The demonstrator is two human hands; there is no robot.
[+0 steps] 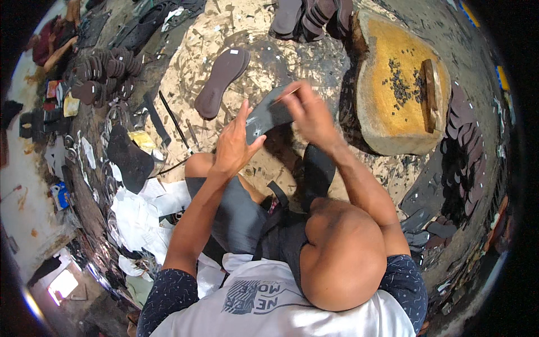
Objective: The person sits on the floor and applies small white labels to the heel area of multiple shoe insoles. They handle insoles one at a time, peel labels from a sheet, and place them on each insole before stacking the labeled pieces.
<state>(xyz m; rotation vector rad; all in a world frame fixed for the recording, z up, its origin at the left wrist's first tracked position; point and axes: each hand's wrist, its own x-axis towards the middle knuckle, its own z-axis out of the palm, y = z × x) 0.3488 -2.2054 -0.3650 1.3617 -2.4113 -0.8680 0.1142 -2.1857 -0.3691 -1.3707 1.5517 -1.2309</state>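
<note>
Head view. Item, one: dark grey, flat, sole-shaped sheet (272,114), matt, bearing a pale smear and a small white mark toward its near end; it is hanging above the tan, black-spattered floor (185,73), between the person's two hands. Left hand (233,145), one: its fingers are gripping the near end of the sheet, the thumb lying along its edge. Right hand (310,112), one: it is blurring at the far end, fingers curling; whether they are gripping anything, I cannot tell.

Brown, smooth shoe sole (216,87), one outline with a second edge showing beneath: it is lying beyond the left hand, carrying one white label. Yellow-topped wooden block (387,132), one: it is standing to the right, supporting one brown wooden bar (432,95) and dozens of small black chips (397,84), too many for counting. Piles of brown soles, three: they are lying at the top (314,19), left (104,70) and right (466,140).
</note>
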